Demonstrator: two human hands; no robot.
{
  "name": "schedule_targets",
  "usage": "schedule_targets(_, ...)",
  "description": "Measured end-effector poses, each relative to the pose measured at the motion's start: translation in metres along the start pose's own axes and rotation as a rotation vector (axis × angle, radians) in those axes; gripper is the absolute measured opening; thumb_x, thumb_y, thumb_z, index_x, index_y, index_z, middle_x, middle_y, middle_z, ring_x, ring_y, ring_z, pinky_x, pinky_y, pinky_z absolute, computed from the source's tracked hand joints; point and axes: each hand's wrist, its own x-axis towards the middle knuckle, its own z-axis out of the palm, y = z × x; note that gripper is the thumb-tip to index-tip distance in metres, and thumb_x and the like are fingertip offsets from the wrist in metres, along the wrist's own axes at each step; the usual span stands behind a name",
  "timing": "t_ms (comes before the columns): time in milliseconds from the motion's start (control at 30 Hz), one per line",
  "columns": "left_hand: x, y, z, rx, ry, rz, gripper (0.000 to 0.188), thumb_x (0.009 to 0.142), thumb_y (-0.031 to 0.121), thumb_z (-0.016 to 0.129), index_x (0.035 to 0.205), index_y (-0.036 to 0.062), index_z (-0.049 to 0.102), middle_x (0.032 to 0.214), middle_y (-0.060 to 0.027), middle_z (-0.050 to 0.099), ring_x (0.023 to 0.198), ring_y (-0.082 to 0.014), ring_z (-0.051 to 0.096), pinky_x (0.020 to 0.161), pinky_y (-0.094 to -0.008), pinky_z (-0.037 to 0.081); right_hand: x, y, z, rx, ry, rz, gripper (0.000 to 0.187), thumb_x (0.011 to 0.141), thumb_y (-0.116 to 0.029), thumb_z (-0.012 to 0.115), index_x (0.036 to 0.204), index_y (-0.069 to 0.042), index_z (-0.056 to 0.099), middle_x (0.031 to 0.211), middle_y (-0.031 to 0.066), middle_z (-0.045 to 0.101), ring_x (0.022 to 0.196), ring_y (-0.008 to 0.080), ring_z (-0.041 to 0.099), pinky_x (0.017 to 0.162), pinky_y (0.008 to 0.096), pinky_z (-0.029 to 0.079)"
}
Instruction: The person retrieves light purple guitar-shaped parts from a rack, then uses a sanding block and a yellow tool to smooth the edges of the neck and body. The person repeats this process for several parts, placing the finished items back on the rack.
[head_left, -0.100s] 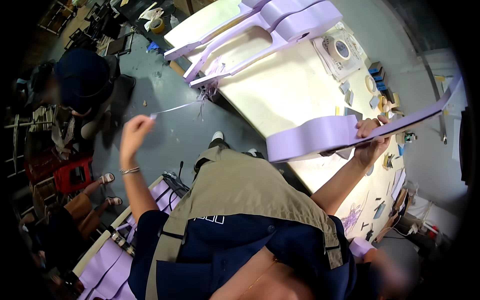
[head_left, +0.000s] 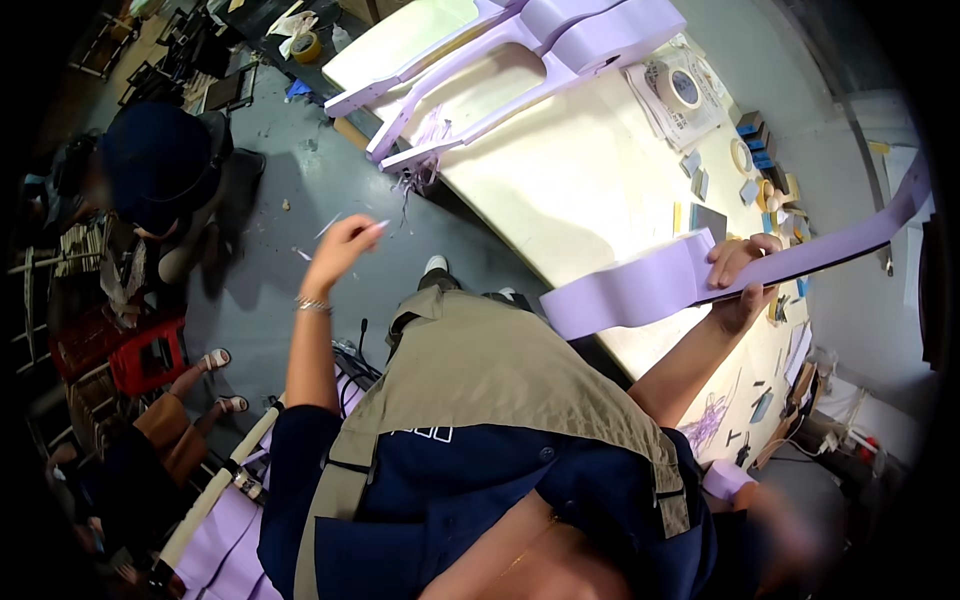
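My right hand [head_left: 742,278] is wrapped round the neck of a lilac ukulele [head_left: 625,292], close to where the neck meets the body. The ukulele is held on its side above the near edge of the table, its neck slanting up to the right. Off to the left, over the floor, my left hand [head_left: 345,247] is closed in a pinch with a thin pale strip [head_left: 328,226]. Bits of strip stick out on both sides of the fingers; how they lie inside the hand is hidden.
More lilac ukuleles [head_left: 610,45] lie at the table's far end, beside peeled strips [head_left: 425,165]. The pale table [head_left: 560,190] carries tape rolls [head_left: 680,90], sanding blocks [head_left: 755,140] and a strip pile [head_left: 705,425]. Lilac bodies [head_left: 215,530] stand in a rack lower left. Other people are nearby.
My left hand has moved right, toward the table, and the strip no longer stretches out straight from it. The ukulele has rolled a little in my right hand, showing more of its side.
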Motion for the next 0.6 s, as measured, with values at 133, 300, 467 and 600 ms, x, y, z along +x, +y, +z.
schedule_targets(133,0.086,-0.01,0.058,-0.265,-0.1,0.068,0.02,0.088,0.021,0.057,0.084,0.002,0.06,0.072,-0.0005,0.058,0.064,-0.0085,0.053,0.06,-0.0222,0.043,-0.003,-0.006,0.048,-0.355,0.275,0.016,0.049,0.08,-0.02,0.063,0.113,0.007,0.039,0.077,0.0103,0.053,0.07,0.0169,0.055,0.073,0.0335,0.046)
schedule_targets(300,0.129,-0.026,0.083,-0.271,0.19,-0.037,0.028,0.081,0.029,0.065,0.08,0.0006,0.067,0.067,-0.0013,0.062,0.059,-0.0072,0.053,0.055,-0.0215,0.043,-0.014,0.009,0.081,-0.733,0.575,-0.065,0.035,0.084,-0.009,0.055,0.111,0.004,0.037,0.087,0.0103,0.052,0.078,0.0151,0.055,0.077,0.0285,0.043)
schedule_targets(467,0.135,-0.027,0.09,-0.129,0.297,-0.231,0.035,0.074,0.035,0.071,0.081,0.0008,0.069,0.065,-0.0042,0.063,0.061,-0.0106,0.057,0.059,-0.0235,0.044,-0.008,-0.018,0.058,-0.797,0.563,0.142,0.019,0.087,-0.014,0.053,0.094,0.003,0.05,0.075,0.0081,0.058,0.067,0.0129,0.056,0.066,0.0247,0.043)
schedule_targets(600,0.128,-0.017,0.106,-0.041,0.643,-0.215,0.049,0.068,0.024,0.078,0.101,-0.0042,0.056,0.093,-0.0109,0.063,0.083,-0.0195,0.06,0.077,-0.0322,0.046,-0.01,-0.036,0.014,-0.719,0.383,0.517,0.017,0.089,-0.017,0.052,0.093,-0.001,0.054,0.071,0.0049,0.059,0.066,0.01,0.055,0.061,0.0219,0.043)
